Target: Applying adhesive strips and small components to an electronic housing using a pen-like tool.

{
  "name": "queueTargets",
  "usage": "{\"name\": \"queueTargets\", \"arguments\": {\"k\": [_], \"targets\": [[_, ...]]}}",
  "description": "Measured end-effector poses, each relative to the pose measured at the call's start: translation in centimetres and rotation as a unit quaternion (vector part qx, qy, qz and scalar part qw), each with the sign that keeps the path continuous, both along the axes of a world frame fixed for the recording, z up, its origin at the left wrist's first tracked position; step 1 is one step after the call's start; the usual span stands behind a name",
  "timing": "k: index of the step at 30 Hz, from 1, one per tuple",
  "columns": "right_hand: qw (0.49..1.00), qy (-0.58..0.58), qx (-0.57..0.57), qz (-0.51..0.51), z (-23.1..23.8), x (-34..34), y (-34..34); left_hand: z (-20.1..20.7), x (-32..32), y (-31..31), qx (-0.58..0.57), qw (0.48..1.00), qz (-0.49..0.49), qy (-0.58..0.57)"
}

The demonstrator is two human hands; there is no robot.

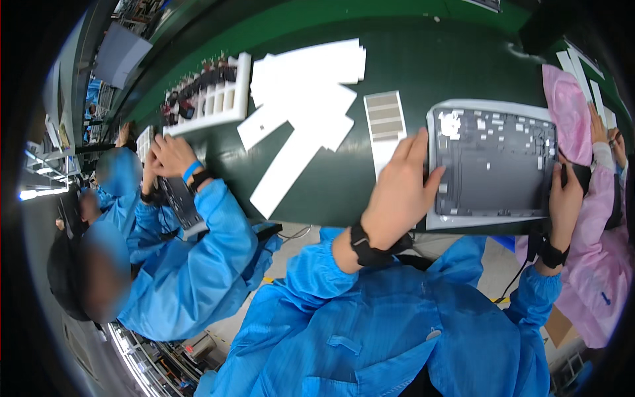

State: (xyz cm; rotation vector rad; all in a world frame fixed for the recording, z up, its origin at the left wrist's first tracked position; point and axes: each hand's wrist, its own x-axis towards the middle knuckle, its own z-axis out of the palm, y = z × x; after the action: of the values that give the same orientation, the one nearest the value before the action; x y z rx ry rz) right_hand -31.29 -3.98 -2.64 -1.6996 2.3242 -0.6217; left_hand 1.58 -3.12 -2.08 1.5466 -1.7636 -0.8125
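Note:
A dark grey tablet back housing [496, 175], dotted with small white pieces, lies over a white backing [456, 223] at the table's front edge. My left hand [400, 192] is at its left edge, thumb against the rim and fingers pointing away along the side. The right edge is between the thumb and fingers of my right hand [565, 202]; some of those fingertips are hidden. Left of the housing, just beyond my left fingers, lies a white sheet with grey-brown adhesive strips [385, 116].
White paper strips and sheets [297, 119] overlap on the green table [450, 53]. A white foam rack [221, 99] of small dark parts stands farther left. A co-worker in blue [205, 231] handles a dark panel at left; a person in pink [589, 231] is close on my right.

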Motion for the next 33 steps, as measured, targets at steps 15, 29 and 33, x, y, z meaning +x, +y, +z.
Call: {"name": "queueTargets", "arguments": {"k": [15, 29, 33], "targets": [[0.901, -0.35, -0.258, 0.006, -1.2, 1.7, 6.4, -2.1, 8.4, 7.1, -0.12, 0.971, -0.156, -0.135], [0.859, -0.45, -0.011, 0.245, -2.3, 18.9, -0.9, -3.9, 5.1, 7.2, -0.182, 0.958, -0.11, -0.194], [0.862, -0.454, 0.017, 0.223, -3.1, 19.1, -1.2, -4.0, 5.2, 7.1, -0.197, 0.952, -0.106, -0.207]]}}
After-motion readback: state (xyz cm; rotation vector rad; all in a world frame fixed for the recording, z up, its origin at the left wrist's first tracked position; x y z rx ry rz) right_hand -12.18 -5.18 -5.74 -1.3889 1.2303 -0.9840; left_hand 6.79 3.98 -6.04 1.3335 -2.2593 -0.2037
